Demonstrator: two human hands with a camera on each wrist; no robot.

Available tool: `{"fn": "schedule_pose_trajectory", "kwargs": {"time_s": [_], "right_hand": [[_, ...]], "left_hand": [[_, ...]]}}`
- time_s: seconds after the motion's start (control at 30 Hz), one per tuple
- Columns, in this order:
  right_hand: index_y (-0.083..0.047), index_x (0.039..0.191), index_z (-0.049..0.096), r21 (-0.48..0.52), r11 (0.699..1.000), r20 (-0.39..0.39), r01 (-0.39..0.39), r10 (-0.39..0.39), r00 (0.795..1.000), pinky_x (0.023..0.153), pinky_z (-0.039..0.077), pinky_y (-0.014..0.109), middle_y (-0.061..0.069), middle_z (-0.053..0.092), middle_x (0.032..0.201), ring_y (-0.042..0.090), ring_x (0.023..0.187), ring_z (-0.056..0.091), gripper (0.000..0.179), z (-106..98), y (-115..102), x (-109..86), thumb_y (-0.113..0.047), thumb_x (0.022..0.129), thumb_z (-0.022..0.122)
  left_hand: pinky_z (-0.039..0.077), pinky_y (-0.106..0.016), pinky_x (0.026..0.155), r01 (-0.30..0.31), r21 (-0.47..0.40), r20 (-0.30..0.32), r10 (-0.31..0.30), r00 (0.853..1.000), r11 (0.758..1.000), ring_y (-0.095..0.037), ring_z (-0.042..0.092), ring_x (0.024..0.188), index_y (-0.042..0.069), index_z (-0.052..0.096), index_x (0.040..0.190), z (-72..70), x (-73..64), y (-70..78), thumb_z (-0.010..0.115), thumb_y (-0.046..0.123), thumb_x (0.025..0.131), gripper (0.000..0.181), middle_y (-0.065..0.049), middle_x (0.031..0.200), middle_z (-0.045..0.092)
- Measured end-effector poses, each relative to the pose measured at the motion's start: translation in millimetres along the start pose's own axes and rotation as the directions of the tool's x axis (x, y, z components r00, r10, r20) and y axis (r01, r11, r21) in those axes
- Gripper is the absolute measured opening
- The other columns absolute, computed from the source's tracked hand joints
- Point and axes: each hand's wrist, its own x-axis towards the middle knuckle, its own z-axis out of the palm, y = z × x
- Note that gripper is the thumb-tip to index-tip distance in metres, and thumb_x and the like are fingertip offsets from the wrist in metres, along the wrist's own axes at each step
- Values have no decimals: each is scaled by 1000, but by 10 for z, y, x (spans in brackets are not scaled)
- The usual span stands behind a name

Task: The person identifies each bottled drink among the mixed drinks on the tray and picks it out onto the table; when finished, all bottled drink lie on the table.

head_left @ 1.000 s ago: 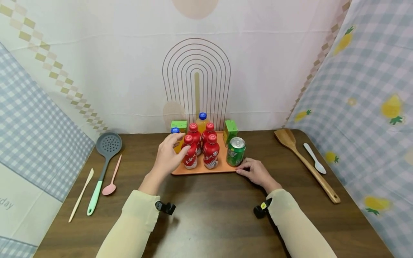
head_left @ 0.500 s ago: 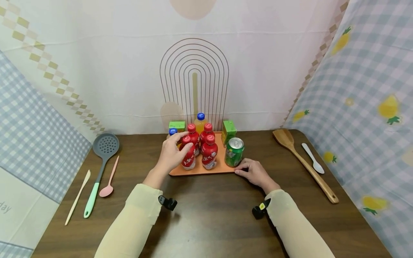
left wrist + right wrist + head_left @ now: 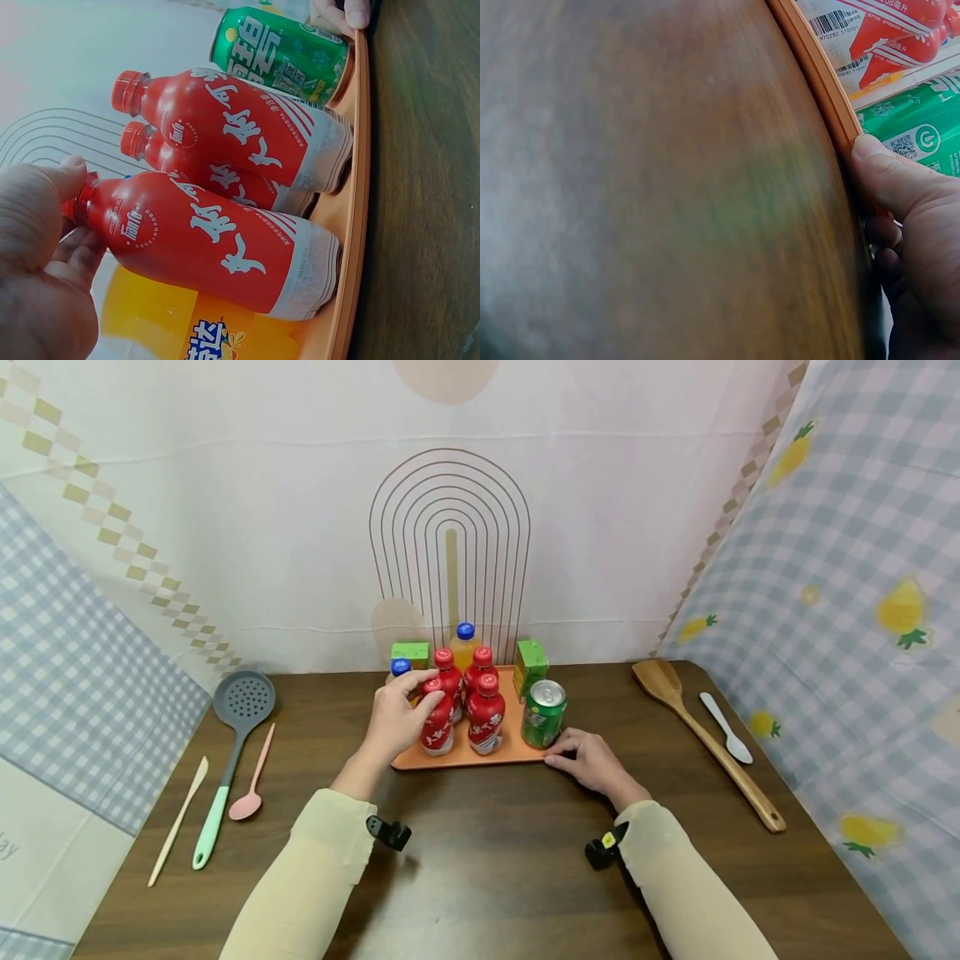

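My left hand (image 3: 395,714) has its thumb and fingers around the cap and neck of the front-left red bottle (image 3: 217,244), which stands upright on an orange tray (image 3: 465,758). Several such red bottles share the tray. At the tray's front right corner, my right hand (image 3: 592,762) pinches the rim (image 3: 821,71), thumb on top and fingers curled below. A green soda can (image 3: 543,714) stands just beside that hand. Behind my left hand is an orange drink bottle (image 3: 161,307) with a blue cap, partly hidden.
Two green cartons (image 3: 531,668) and another orange drink bottle (image 3: 464,647) stand at the tray's back. On the left lie a slotted skimmer (image 3: 234,752), a pink spoon (image 3: 246,806) and a cream knife (image 3: 180,818). A wooden spatula (image 3: 708,743) and white spoon (image 3: 726,727) lie right.
My left thumb and fingers have closed in on the front-left red bottle's cap. My right hand stays at the tray corner. The head view has shifted slightly.
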Motion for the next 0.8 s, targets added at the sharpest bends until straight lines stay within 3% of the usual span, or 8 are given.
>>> {"fn": "schedule_pose_trajectory", "kwargs": {"time_s": [0.4,0.8], "right_hand": [[-27,87,77,3,1000,0,-5,5,1000,76,48,33,-11,62,88,10,83,57,4,22,4,-9,-28,85,74],[-26,88,78,4,1000,1,-6,6,1000,75,48,33,-10,62,89,10,83,58,5,-1,10,4,-29,85,74]], "left_hand": [[51,-34,88,-46,-70,-88,40,995,996,-19,63,106,3,68,115,32,-68,-63,73,14,86,32,-7,114,67],[53,-29,83,-100,-164,-174,71,982,981,-17,67,95,3,71,108,-42,-206,158,78,12,79,31,-6,106,70]]}}
